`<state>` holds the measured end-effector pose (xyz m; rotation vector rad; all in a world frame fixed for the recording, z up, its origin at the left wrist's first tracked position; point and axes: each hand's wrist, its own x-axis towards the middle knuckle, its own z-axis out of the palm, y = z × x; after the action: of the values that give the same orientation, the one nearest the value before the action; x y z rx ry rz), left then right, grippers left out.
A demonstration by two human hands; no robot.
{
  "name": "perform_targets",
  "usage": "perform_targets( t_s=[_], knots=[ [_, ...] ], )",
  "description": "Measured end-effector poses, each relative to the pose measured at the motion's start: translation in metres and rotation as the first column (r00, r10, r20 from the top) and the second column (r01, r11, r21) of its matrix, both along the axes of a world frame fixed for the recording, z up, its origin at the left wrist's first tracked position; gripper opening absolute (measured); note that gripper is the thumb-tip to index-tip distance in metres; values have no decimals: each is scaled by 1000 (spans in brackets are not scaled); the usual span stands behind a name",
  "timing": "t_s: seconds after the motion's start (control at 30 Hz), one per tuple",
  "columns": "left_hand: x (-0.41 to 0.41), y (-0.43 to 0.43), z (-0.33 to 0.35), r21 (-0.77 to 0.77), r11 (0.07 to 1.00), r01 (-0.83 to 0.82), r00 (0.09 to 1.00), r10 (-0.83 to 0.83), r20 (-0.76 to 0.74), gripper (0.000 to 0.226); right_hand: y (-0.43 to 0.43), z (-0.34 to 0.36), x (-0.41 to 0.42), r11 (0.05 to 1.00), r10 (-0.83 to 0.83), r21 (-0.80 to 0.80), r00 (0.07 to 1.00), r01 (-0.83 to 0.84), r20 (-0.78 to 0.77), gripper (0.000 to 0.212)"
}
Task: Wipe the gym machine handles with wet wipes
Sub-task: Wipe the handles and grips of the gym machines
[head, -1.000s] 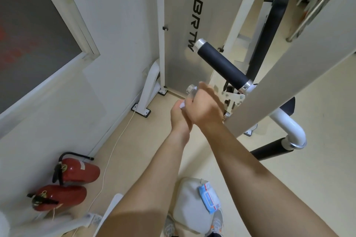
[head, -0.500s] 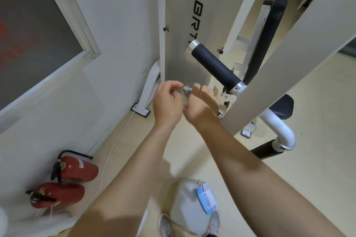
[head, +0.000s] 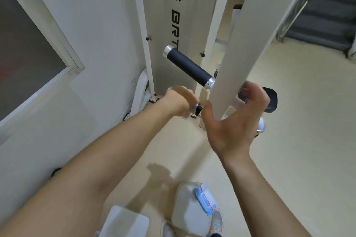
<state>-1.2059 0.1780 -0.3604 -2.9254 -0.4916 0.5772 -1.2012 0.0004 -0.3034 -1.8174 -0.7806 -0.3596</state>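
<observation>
Chrome-ended lower handle [head: 196,106] mostly hidden in gripping left hand [head: 179,102] (blurred); right hand [head: 235,121] spread, empty.

Pale beige floor [head: 298,121], smooth and faintly glossy, bounded by the wall at left and by grey stairs [head: 325,13] at upper right. Close to the wall, a dark-edged base plate [head: 154,99] under the white upright of the gym machine frame [head: 144,44]; a second plate [head: 126,116] just to its left, under a slanted brace. Near the bottom edge, a white plastic container [head: 185,215] standing upright, with a light sneaker [head: 217,222] touching its right side and a second sneaker [head: 167,230] at its left. Further left, a white flat-topped object [head: 127,221], contact with the floor not discernible.
</observation>
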Motion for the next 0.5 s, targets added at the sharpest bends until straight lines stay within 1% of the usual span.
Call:
perform_targets(
  t_s=[0.07,0.1,0.13,0.2,0.27,0.33,0.37,0.4,0.43,0.5],
  knots=[
    [8,-3,-1,-85,996,12,999,-16,-46,23,16,19,15,997,35,71,987,-24,-160,84],
    [10,-4,-2,-110,993,42,998,-47,-45,24,23,27,21,994,42,106,972,-18,-229,84],
    [12,-5,-4,-108,991,79,996,-83,-32,27,29,31,27,993,26,114,962,5,-270,79],
    [12,-8,-13,-75,987,145,989,-142,48,27,34,33,34,995,-30,83,962,55,-273,62],
    [8,-10,-27,-2,981,194,965,-191,178,10,34,32,36,995,-52,71,965,72,-257,57],
    [-3,-1,-38,108,971,215,940,-235,246,19,33,30,35,994,-75,61,965,93,-251,55],
    [-9,9,-37,165,966,199,940,-236,246,19,32,30,35,994,-78,56,965,95,-250,54],
    [-13,19,-34,186,966,181,946,-222,234,14,32,30,36,994,-77,54,966,93,-245,54],
    [-15,28,-28,180,973,148,965,-182,189,9,33,31,36,994,-76,52,968,91,-238,54],
    [-15,37,-10,82,991,104,994,-106,22,6,34,32,33,994,-93,33,968,103,-234,54]
  ],
)
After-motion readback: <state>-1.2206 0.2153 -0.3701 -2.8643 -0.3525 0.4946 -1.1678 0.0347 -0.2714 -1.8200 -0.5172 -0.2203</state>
